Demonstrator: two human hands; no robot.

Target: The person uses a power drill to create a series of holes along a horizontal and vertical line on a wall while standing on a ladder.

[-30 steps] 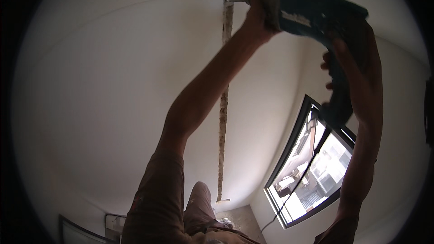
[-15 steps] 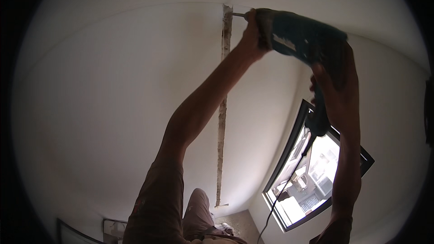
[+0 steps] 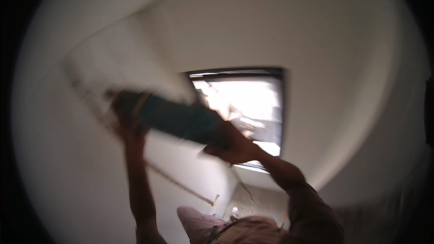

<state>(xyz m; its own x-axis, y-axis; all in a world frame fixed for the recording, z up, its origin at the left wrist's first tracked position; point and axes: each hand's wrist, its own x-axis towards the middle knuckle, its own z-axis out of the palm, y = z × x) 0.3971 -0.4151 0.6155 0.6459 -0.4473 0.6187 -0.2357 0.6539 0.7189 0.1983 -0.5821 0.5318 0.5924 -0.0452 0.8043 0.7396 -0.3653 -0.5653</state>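
A dark teal rotary hammer drill (image 3: 176, 116), smeared by motion, is held up between both of my hands. Under its front end, my left hand (image 3: 132, 129) supports the body near the chuck. My right hand (image 3: 235, 147) is closed round the handle at its rear. The drill's tip points left, toward the white wall; whether a bit touches the wall I cannot tell. Down that wall runs a narrow chiselled groove (image 3: 181, 183), its rough inside showing light brown. The drill and my left arm hide part of the groove.
A black-framed window (image 3: 284, 113) with bright daylight stands behind the drill and my right hand. A dark power cord (image 3: 244, 184) hangs below my right hand. The grey floor (image 3: 264, 201) shows past my legs, and the white ceiling curves overhead.
The whole view has swung to the right, so the window now sits mid-picture. The drill appears lower and further left, still in both hands, its front end away from the groove's top.
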